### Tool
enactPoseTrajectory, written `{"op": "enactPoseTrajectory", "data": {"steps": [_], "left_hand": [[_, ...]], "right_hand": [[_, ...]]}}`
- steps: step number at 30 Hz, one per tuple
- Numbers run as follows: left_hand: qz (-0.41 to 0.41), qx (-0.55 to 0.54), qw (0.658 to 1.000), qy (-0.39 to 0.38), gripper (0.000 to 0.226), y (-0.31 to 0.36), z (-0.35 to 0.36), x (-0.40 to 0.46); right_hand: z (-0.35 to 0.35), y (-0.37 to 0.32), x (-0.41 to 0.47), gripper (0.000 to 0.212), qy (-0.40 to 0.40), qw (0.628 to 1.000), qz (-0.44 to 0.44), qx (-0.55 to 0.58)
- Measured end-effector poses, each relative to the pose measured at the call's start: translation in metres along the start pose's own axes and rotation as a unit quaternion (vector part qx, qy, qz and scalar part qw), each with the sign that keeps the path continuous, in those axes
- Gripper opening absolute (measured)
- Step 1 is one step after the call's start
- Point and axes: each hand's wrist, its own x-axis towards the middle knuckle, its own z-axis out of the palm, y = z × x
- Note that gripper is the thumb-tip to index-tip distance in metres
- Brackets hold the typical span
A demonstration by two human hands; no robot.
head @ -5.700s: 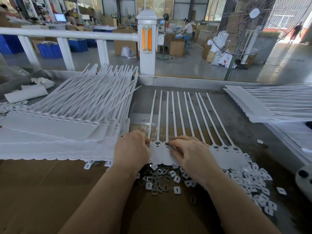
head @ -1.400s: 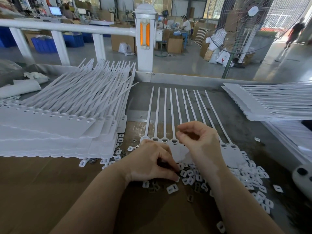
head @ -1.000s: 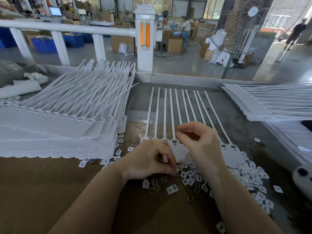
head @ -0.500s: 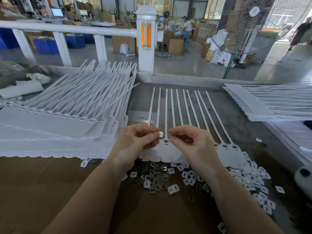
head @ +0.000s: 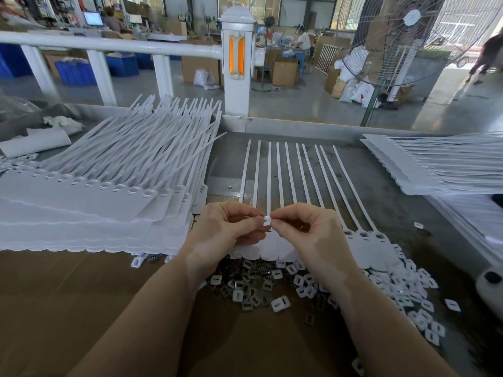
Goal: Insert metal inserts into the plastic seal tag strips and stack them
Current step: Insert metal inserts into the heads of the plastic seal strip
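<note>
Both hands raised just above the table (head: 381, 202), meeting at frame centre; left hand (head: 226, 229) grip pinching a small white insert piece (head: 267, 220) between thumb and forefinger, other fingers curled; right hand (head: 307, 232) grip pinching the same piece from its 3 o'clock side, fingertips of both hands almost touching; whether the piece has metal in it cannot be told.

Seal tag strip (head: 275, 172) lies flat on the table right under the hands, tails fanning toward 12 o'clock, tag heads at the near end partly hidden by the hands; three heads with slots visible at 3 o'clock of the right hand.

Loose pile of inserts (head: 275, 284) on brown cardboard (head: 68, 308) at 6 o'clock of the hands, white pieces mixed with dark metal ones, spreading toward 4 o'clock.

Big stack of strips (head: 95, 202) at 9 o'clock of the hands, tails pointing toward 1 o'clock; second stack (head: 435, 167) at 2 o'clock, tails running off the right edge.

White railing post (head: 238, 61) with orange reflector at 12 o'clock beyond the table edge; standing fan (head: 394, 36) at 1 o'clock; workshop floor with cartons behind.
</note>
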Motion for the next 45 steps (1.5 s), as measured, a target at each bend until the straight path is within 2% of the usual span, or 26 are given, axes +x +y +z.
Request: {"op": "enactPoseTrajectory", "data": {"steps": [20,22,26,29,31,35,45], "left_hand": [[0.008,-0.014,0.999,-0.037,0.012,-0.001,0.0,0.0],[0.019,0.014,1.0,-0.015,0.007,-0.001,-0.001,0.001],[0.041,0.069,0.992,0.101,0.007,-0.004,-0.006,0.005],[0.039,0.179,0.97,0.16,0.008,-0.007,-0.009,0.01],[0.036,0.263,0.949,0.169,0.011,-0.01,-0.01,0.013],[0.042,0.341,0.925,0.165,0.012,-0.013,-0.009,0.017],[0.048,0.4,0.906,0.131,0.007,-0.015,-0.005,0.025]], "right_hand": [[0.001,0.001,0.0,0.008,0.007,1.0,0.0,-0.02],[0.0,0.001,0.0,0.008,0.006,1.0,0.001,-0.023],[-0.002,0.001,0.001,0.007,0.028,0.999,0.007,-0.028],[-0.003,0.003,0.002,0.008,0.045,0.998,0.021,-0.03],[-0.003,0.003,0.002,0.008,0.049,0.998,0.027,-0.034],[-0.003,0.006,0.003,0.01,0.054,0.996,0.04,-0.053],[0.0,0.013,0.003,0.007,0.038,0.989,0.078,-0.121]]}}
